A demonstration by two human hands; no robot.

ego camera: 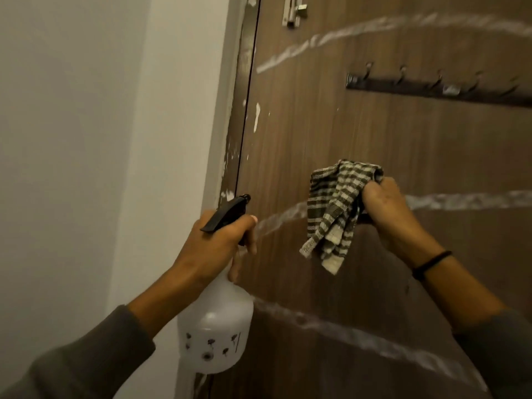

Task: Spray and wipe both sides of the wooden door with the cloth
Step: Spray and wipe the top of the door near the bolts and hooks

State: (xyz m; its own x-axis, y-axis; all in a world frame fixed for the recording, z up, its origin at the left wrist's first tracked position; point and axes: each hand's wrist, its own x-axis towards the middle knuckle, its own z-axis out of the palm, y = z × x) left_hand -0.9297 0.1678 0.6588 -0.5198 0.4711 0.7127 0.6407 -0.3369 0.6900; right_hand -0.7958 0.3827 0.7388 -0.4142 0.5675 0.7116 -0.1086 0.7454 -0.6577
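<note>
A: Cloth [338, 208], then?
B: Soft, light, bunched; right hand [385, 205] is closed on its top, the rest dangling against the door [374, 133]. I'd hold it flatter for wiping.
A: And the bottle [214, 329]?
B: Left hand [221, 240] wraps the neck, fingers at the trigger. Translucent plastic, likely light; I can't tell how full. Streaks cross the door.

A: Door [374, 133] fills centre and right of frame; wall [72, 139] at left.

B: Hook rail [437, 87] upper right, latch [295, 12] at top centre, both on the door.

A: Left hand [218, 240] with spray bottle [216, 326] lower centre; right hand [385, 208] with cloth [334, 211] right of it, before the door.
</note>
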